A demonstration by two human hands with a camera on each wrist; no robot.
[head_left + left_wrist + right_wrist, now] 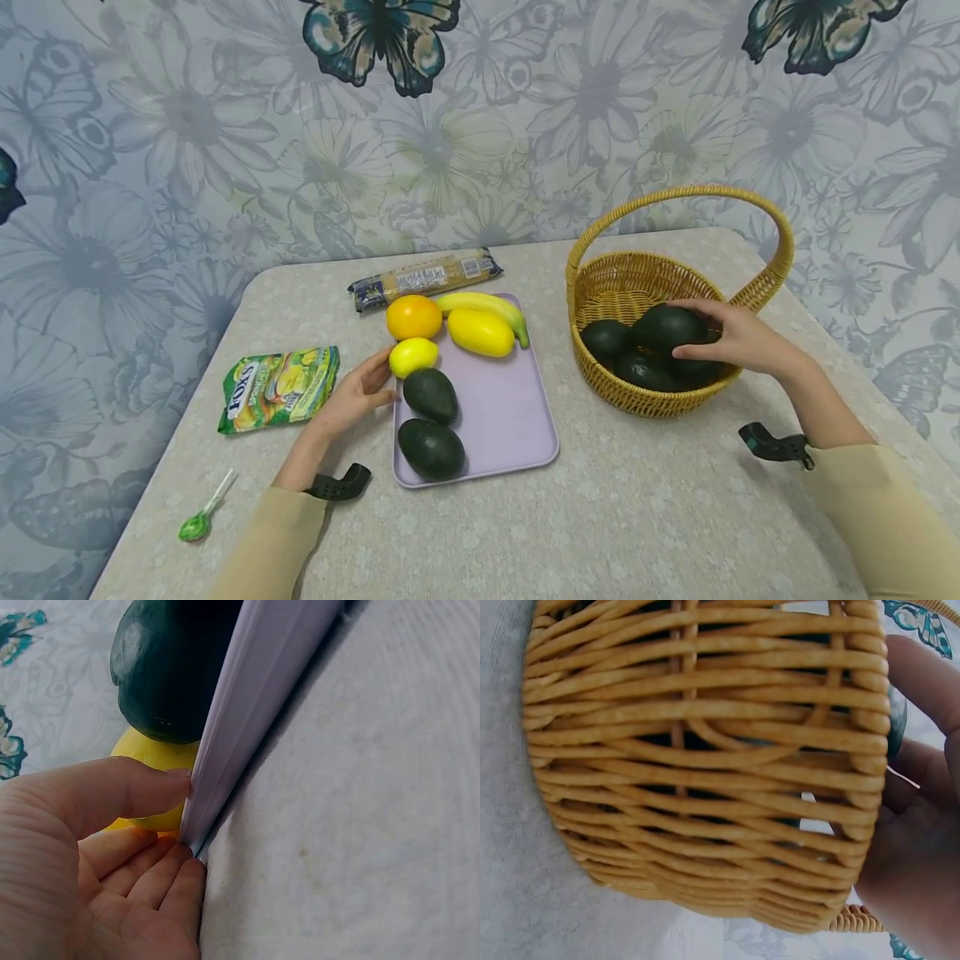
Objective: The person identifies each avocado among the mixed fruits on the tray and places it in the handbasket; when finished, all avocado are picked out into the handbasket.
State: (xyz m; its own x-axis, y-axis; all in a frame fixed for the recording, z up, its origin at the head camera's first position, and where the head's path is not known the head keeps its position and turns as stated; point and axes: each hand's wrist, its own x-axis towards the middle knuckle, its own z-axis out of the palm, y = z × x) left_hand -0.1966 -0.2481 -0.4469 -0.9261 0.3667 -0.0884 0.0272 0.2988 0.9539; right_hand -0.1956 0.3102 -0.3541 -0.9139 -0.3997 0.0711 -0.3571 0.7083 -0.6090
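Note:
My right hand (742,337) reaches into the wicker basket (600,383) and grips an avocado (663,327) that lies on top of several others. In the right wrist view the basket's woven wall (705,765) hides most of that avocado. My left hand (360,392) rests at the left edge of the lilac tray (502,417), its thumb and fingertips touching the rim beside a lemon (413,357). In the left wrist view the fingers (142,877) lie fairly straight along the tray's side. Two dark avocados (431,450) sit on the tray's near left part.
An orange (414,317), a banana (480,302) and an oblong yellow fruit (481,332) lie at the tray's far end. Behind it is a pasta packet (427,277). A green candy bag (281,387) and a lollipop (202,517) lie at left.

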